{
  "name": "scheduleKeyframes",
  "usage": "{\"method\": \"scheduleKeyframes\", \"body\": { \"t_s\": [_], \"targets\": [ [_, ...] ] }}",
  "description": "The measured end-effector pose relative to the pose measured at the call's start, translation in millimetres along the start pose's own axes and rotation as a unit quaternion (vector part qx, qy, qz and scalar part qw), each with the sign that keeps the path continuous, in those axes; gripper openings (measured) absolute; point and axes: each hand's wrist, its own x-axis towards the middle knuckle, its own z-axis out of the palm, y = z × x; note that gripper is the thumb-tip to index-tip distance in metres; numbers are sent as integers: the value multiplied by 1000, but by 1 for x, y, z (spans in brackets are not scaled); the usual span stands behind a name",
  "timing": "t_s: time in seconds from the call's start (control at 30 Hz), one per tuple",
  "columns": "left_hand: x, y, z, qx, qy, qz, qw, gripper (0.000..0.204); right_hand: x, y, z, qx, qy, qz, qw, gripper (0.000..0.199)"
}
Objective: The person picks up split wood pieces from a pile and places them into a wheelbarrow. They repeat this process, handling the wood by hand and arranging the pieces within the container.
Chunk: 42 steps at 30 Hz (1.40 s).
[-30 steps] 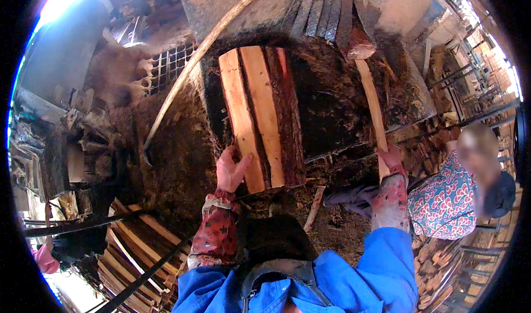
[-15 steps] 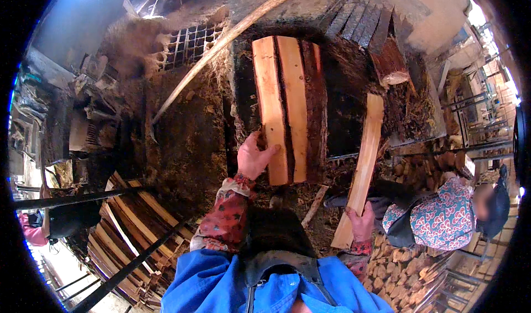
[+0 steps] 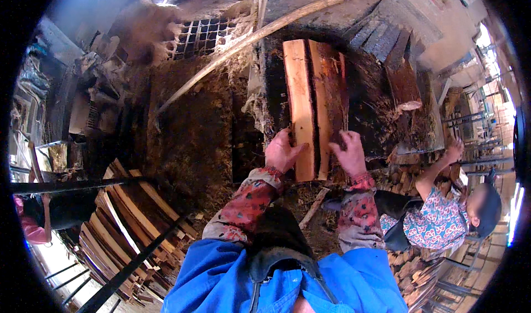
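Note:
Two long sawn boards lie side by side before me, a left board and a right board. Rough dark bark shows along the right side of the stack. My left hand grips the near left edge of the left board, its thumb across the top face and its fingers at the side. On the other side, my right hand is open, fingers apart and slightly bent, close to the right edge of the stack. Nothing is held in it.
A long bare pole slants across the far side. Bark-covered timber stands at the far right. Many slabs are piled at lower left behind dark bars. A person is at the right, one arm raised.
My right hand has let go of a long plank, now out of sight, and moved up to the boards. My left hand stays at their left edge. The person's arm is now raised.

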Motion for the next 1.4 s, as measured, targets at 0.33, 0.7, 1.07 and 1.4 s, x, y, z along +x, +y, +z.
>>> {"method": "scheduleKeyframes", "body": {
  "t_s": [0.33,0.7,1.07,1.4],
  "targets": [
    [13,14,-2,9,57,37,998,61,58,27,52,-33,51,129,990,86],
    [-2,41,-30,-232,-6,8,973,35,52,40,54,1,96,73,993,80],
    [-42,76,-20,-294,-72,55,951,37,-25,8,9,178,163,79,967,49],
    [14,62,10,69,-44,96,992,40,-19,1,-11,156,155,68,973,57]
  ]
}}
